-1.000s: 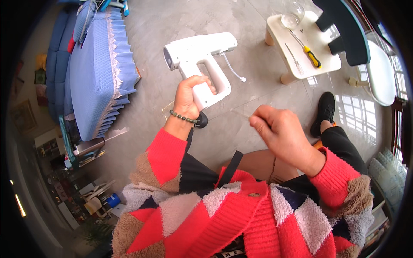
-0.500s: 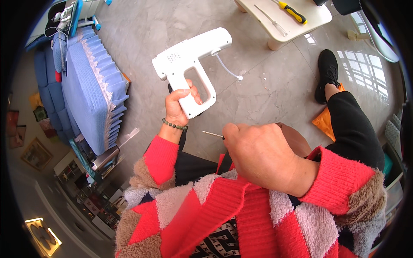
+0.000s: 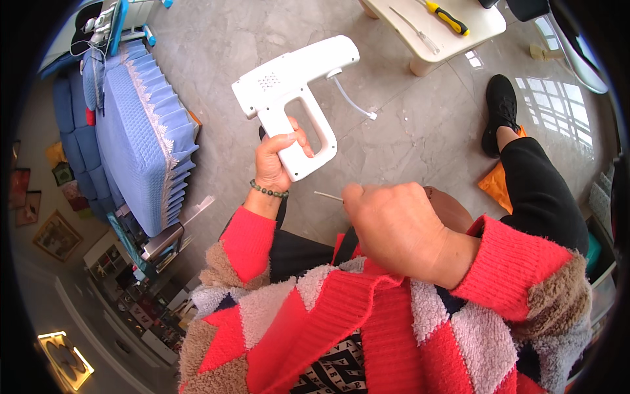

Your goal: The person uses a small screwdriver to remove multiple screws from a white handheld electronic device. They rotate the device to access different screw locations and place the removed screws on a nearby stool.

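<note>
My left hand [image 3: 274,157] is closed round the handle of a white, gun-shaped sprayer [image 3: 281,75], held over the floor with its nose to the upper right. Screw holes and a patch of small vents mark the side facing up. From under the nose hangs a thin clear tube [image 3: 351,98] with a white end piece. Lower and to the right, my right hand [image 3: 403,226] is a fist, back upward. A thin metal screwdriver shaft [image 3: 328,196] sticks out of it toward the left, apart from the sprayer; its handle is hidden in the fist.
A cream stool [image 3: 453,43] at the upper right bears a yellow-and-black screwdriver [image 3: 449,18] and a clear-handled one [image 3: 426,41]. On the left stands furniture with a frilled blue cover [image 3: 134,131]. An orange bag [image 3: 497,187] lies beside my leg. Small white bits dot the grey floor.
The sprayer has shifted a little to the right, its nose slightly higher. The screwdriver's tip has moved slightly up and right, and my right hand still grips it.
</note>
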Motion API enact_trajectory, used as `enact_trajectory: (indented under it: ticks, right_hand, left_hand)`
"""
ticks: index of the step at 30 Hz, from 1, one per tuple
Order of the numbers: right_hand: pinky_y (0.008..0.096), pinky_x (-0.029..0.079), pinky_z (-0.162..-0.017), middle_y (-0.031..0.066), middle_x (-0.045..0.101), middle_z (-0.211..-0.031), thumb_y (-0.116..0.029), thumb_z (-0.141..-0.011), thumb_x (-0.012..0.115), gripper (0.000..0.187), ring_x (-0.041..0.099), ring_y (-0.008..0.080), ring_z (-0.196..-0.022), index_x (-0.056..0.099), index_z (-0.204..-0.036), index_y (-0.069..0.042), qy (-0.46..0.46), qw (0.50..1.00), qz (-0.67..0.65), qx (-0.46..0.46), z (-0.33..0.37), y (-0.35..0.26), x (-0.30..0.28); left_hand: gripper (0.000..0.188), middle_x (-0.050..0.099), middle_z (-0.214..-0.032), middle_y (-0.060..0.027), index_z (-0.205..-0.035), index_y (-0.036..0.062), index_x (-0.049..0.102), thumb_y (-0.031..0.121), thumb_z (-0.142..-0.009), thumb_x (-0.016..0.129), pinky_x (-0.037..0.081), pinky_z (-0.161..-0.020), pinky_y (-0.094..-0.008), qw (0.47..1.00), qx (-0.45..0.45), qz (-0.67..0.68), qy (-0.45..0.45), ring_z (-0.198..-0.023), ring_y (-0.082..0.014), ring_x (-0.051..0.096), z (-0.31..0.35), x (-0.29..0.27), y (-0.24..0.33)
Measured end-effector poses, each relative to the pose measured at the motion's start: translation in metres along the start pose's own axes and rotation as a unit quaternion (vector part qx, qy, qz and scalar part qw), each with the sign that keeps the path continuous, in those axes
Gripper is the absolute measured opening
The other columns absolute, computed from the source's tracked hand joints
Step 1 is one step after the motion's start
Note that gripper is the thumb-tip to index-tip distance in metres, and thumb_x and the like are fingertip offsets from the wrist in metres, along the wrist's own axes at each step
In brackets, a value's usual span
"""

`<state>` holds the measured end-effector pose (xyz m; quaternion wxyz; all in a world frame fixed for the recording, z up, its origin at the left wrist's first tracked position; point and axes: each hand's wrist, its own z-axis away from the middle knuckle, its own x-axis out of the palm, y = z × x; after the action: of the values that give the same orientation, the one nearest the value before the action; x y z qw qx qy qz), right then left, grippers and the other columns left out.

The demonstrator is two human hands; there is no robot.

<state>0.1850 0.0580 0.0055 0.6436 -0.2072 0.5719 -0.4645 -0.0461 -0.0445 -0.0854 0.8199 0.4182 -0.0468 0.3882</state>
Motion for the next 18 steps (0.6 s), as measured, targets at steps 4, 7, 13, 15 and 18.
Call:
enact_trajectory:
  ticks: [4, 7, 13, 15, 18]
  right_hand:
    - [0.0463, 0.050, -0.056, 0.0192, 0.061, -0.065, -0.009, -0.076, 0.060, 0.013, 0.064, 0.0365, -0.065, 0.051, -0.081, -0.001, 0.037, 0.995, -0.064, 0.069, -0.006, 0.002, 0.000]
    - [0.0491, 0.048, -0.062, 0.0225, 0.061, -0.069, -0.013, -0.081, 0.057, 0.014, 0.062, 0.0413, -0.069, 0.052, -0.085, 0.000, 0.050, 0.980, -0.139, 0.133, -0.011, 0.003, -0.006]
    - [0.0400, 0.045, -0.057, 0.0159, 0.054, -0.058, -0.027, -0.091, 0.056, 0.030, 0.055, 0.0321, -0.055, 0.061, -0.084, 0.001, 0.057, 0.944, -0.258, 0.199, -0.028, 0.017, -0.009]
    - [0.0380, 0.043, -0.054, 0.0121, 0.053, -0.056, -0.025, -0.092, 0.056, 0.027, 0.055, 0.0239, -0.053, 0.061, -0.084, 0.001, 0.051, 0.914, -0.344, 0.207, -0.032, 0.021, -0.007]
    - [0.0221, 0.033, -0.048, -0.0042, 0.044, -0.061, -0.017, -0.094, 0.055, 0.019, 0.037, 0.0032, -0.054, 0.059, -0.088, 0.000, 0.057, 0.913, -0.349, 0.202, -0.035, 0.023, -0.003]
  left_hand:
    - [0.020, 0.059, -0.078, -0.0094, -0.097, 0.0042, 0.054, 0.018, -0.086, 0.063, 0.051, -0.066, -0.0356, 0.991, -0.035, 0.086, 0.092, -0.068, -0.0209, 0.060, -0.002, 0.013, 0.003]
    - [0.024, 0.060, -0.081, -0.0098, -0.099, 0.0041, 0.056, 0.023, -0.088, 0.066, 0.054, -0.068, -0.0351, 0.983, -0.035, 0.124, 0.129, -0.071, -0.0213, 0.061, -0.005, 0.023, 0.007]
    - [0.040, 0.058, -0.093, -0.0080, -0.116, 0.0036, 0.051, 0.019, -0.085, 0.070, 0.056, -0.072, -0.0364, 0.983, -0.038, 0.129, 0.123, -0.078, -0.0182, 0.062, -0.005, 0.045, 0.011]
    - [0.039, 0.058, -0.094, -0.0081, -0.115, 0.0038, 0.051, 0.019, -0.085, 0.071, 0.056, -0.072, -0.0358, 0.984, -0.035, 0.134, 0.114, -0.079, -0.0177, 0.061, -0.003, 0.050, 0.014]
    - [0.039, 0.058, -0.095, -0.0099, -0.117, 0.0030, 0.049, 0.022, -0.087, 0.067, 0.055, -0.073, -0.0380, 0.982, -0.042, 0.156, 0.102, -0.079, -0.0197, 0.061, -0.001, 0.055, 0.019]
